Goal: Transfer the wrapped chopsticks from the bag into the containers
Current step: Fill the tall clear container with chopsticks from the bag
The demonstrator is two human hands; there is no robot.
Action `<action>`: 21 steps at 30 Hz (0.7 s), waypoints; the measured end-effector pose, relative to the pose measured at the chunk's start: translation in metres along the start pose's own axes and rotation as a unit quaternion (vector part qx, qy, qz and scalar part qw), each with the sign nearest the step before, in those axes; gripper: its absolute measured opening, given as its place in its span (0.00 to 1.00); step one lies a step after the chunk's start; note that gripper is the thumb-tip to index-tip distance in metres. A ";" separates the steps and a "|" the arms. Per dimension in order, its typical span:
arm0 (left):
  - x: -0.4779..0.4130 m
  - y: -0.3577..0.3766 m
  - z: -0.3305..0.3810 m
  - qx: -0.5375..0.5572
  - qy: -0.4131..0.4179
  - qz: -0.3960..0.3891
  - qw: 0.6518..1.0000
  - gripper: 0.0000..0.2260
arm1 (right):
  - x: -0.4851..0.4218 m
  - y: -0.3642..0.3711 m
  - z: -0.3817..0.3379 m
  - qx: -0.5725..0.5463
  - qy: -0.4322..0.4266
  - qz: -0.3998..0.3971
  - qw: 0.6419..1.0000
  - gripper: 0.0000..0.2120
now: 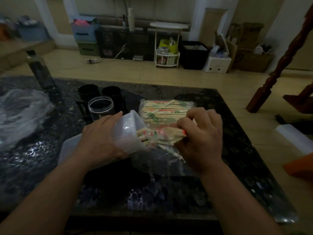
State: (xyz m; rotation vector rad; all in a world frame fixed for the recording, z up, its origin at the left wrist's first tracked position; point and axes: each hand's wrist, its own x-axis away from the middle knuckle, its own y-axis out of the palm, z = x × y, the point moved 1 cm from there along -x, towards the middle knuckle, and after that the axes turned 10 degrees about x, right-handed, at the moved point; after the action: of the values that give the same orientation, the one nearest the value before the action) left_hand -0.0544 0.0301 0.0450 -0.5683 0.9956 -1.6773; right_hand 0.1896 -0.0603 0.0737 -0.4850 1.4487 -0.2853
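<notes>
Grasping a tilted translucent tub (126,128) with the left hand (100,138), thumb on its far rim, mouth turned to the right. Clenched around a bundle (171,133) of wrapped chopsticks with the right hand (201,138), fingers curled over the right ends. Left ends of that bundle already inside the tub's mouth, red and green print showing on the wrappers. Just beyond the hands, flat on the dark patterned table (237,150), a clear bag (164,111) with many more wrapped chopsticks lying crosswise. Loose clear plastic trailing on the near side under the right hand, with one or two stray pairs on it. Left of the bag and just beyond the tub, an upright clear jar (100,107), open at the top, nothing to be seen in it. Behind the jar, two dark cups (100,93) side by side, contents too dim to tell. At the far left of the table, crumpled plastic sheet (22,112) and a tall dark bottle (40,72). Under the left wrist, a pale flat lid (71,148), partly hidden. Beyond the table, pale floor with bins and a white stool by the wall.
</notes>
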 end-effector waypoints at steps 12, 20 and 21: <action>0.001 0.003 0.005 -0.015 0.005 0.017 1.000 0.57 | -0.004 0.007 -0.014 -0.283 0.329 0.059 0.899 0.08; 0.001 0.007 0.004 -0.011 0.005 0.006 1.000 0.57 | 0.006 0.025 -0.013 -0.364 0.521 0.057 0.770 0.17; 0.001 0.008 0.005 -0.011 0.006 0.007 1.000 0.57 | 0.006 0.026 -0.013 -0.368 0.536 0.054 0.758 0.17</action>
State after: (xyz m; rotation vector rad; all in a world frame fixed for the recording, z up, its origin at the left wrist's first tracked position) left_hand -0.0467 0.0271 0.0413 -0.5655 1.0249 -1.6607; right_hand 0.1748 -0.0422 0.0549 -0.9492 2.7437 0.1870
